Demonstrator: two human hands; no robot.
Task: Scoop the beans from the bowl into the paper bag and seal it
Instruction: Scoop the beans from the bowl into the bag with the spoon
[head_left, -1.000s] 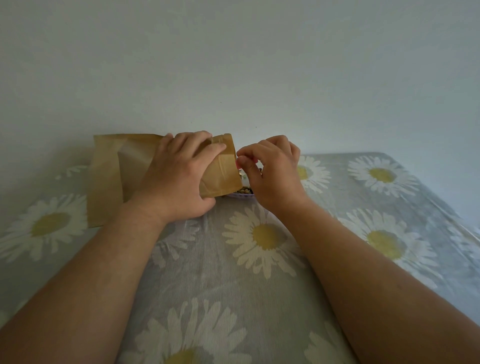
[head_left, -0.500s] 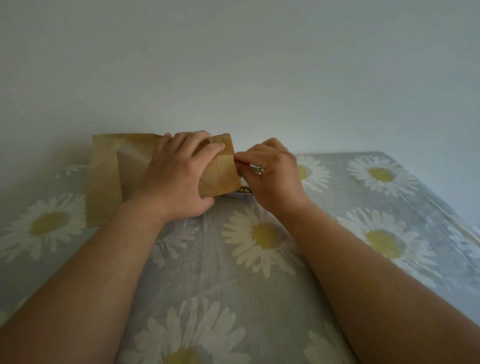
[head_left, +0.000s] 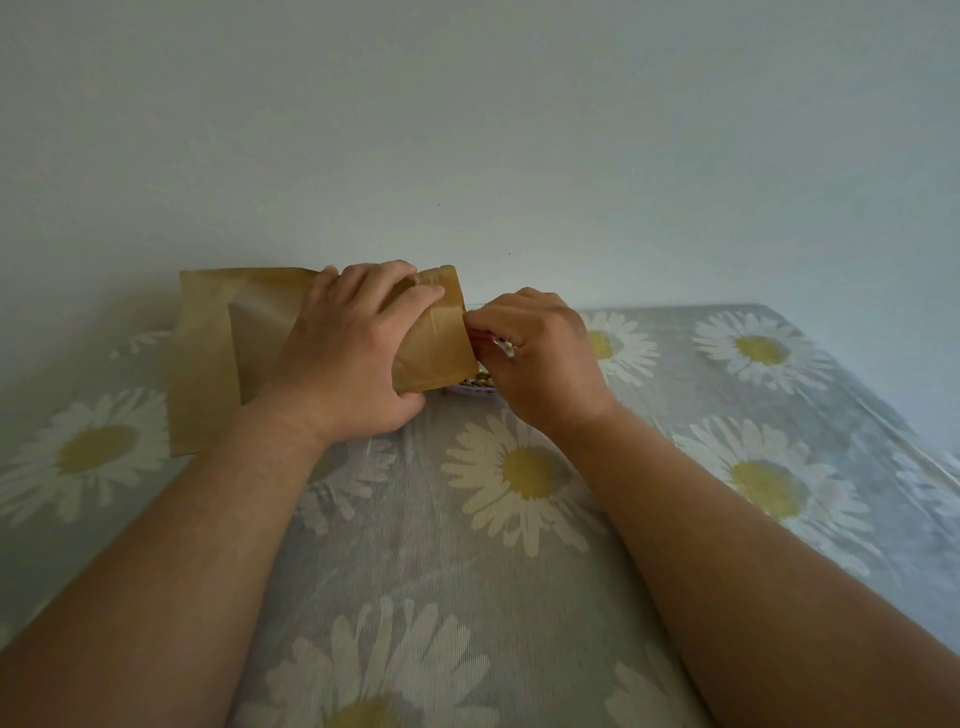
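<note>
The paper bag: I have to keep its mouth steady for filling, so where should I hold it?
Grip the paper bag near its open right end, coming over the top as the left hand does; it lies sideways with its mouth toward the bowl.

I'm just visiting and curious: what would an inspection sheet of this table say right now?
Surface: table under a grey daisy-print cloth.
Job's things: brown paper bag, tipped with its mouth to the right; bowl of beans mostly hidden behind the hands.
Clutter: nothing seen.
Hands: left hand grips the paper bag near its mouth; right hand is curled at the mouth, holding a few beans.
Cables: nothing seen.
Surroundings: plain pale wall behind the table.
</note>
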